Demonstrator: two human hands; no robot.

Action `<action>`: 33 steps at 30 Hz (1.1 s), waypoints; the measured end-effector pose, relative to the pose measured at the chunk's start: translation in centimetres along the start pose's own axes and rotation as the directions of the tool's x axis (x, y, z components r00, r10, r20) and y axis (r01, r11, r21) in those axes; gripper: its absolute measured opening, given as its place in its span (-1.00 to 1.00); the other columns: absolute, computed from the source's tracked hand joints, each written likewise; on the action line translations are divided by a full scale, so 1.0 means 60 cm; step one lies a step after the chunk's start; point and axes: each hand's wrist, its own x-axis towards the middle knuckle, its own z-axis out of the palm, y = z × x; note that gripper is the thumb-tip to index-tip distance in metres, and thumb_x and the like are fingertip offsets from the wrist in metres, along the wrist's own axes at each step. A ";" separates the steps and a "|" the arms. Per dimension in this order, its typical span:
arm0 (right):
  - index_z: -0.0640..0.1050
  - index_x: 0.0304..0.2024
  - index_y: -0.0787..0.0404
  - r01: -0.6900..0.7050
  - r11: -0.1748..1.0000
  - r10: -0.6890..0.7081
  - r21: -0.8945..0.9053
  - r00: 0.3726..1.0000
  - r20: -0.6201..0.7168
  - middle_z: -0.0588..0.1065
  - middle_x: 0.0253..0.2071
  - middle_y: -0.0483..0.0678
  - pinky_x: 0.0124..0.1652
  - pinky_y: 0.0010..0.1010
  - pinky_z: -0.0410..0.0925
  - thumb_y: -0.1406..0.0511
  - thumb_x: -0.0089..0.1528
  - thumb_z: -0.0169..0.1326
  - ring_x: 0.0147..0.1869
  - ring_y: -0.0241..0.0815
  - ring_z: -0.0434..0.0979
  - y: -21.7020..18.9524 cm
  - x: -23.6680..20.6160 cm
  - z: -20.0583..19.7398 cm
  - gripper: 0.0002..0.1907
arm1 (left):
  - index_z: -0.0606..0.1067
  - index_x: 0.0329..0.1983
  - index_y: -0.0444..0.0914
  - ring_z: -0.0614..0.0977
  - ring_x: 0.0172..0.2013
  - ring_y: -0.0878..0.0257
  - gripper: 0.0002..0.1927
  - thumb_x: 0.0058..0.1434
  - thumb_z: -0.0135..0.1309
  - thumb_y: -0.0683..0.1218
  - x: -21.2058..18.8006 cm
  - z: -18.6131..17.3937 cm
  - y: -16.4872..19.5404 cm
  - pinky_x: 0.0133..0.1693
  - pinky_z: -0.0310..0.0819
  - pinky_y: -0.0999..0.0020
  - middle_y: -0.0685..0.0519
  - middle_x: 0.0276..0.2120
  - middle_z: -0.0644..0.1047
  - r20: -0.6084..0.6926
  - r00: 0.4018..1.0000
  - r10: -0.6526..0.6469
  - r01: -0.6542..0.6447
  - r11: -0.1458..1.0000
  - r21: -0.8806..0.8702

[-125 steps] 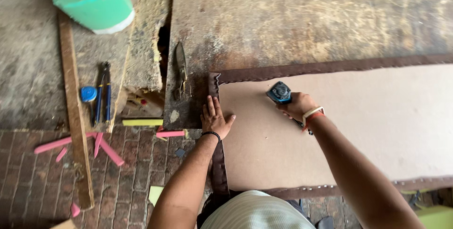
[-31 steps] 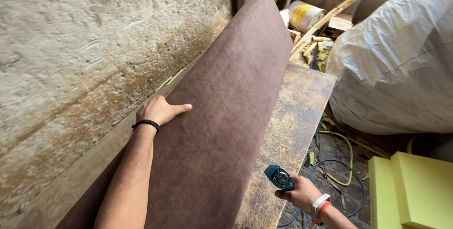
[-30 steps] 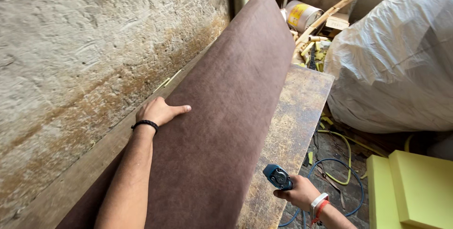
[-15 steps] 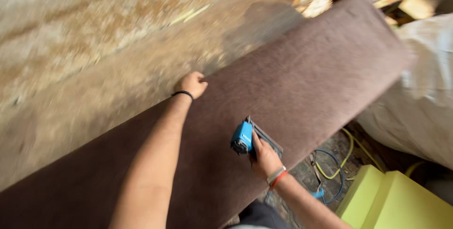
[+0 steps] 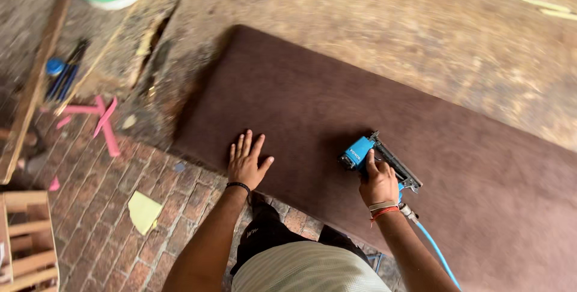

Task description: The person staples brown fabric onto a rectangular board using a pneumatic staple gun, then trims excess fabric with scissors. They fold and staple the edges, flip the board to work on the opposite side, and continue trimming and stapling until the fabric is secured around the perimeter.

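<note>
Lowered now, brown fabric panel (image 5: 372,117) lies flat on worn workbench (image 5: 384,21).

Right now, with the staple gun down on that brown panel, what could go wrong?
The left hand lies flat on the brown fabric panel near the blue staple gun gripped by the right hand; a stray shot could hit fingers. The blue air hose trails by the arm and might snag.
</note>
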 end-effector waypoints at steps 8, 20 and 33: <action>0.46 0.34 0.18 -0.066 0.983 0.031 -0.171 0.979 -0.201 0.48 0.15 0.23 0.09 0.02 0.37 0.37 0.01 0.24 0.11 0.30 0.46 -0.189 0.017 0.032 -0.22 | 0.11 0.53 -0.19 0.09 0.48 -0.05 -0.11 0.26 0.11 0.27 0.060 -0.079 -0.309 0.42 -0.05 -0.01 -0.08 0.52 0.07 -0.122 0.992 0.029 -0.047 0.987 -0.151; 0.33 0.37 0.01 0.185 0.982 -0.170 -0.042 0.956 0.238 0.15 0.48 0.06 0.40 -0.02 0.00 -0.03 0.17 0.13 0.54 0.07 0.05 -0.606 0.076 0.179 -0.25 | 0.03 0.59 -0.17 0.09 0.54 -0.01 -0.17 0.36 0.03 0.18 0.067 -0.074 -0.431 0.47 0.00 0.10 -0.05 0.57 0.08 -0.046 0.959 0.280 -0.263 0.818 -0.511; -0.05 0.52 0.16 0.258 0.932 -0.172 -0.254 0.934 0.314 -0.14 0.59 -0.01 0.45 0.00 -0.28 -0.27 0.30 -0.33 0.64 -0.05 -0.25 -0.539 0.370 0.244 -0.05 | -0.19 0.61 -0.22 -0.13 0.57 -0.08 -0.02 0.35 -0.04 0.28 0.354 -0.044 -0.401 0.49 -0.17 0.06 -0.14 0.60 -0.16 0.017 0.905 0.426 -0.309 0.684 -0.660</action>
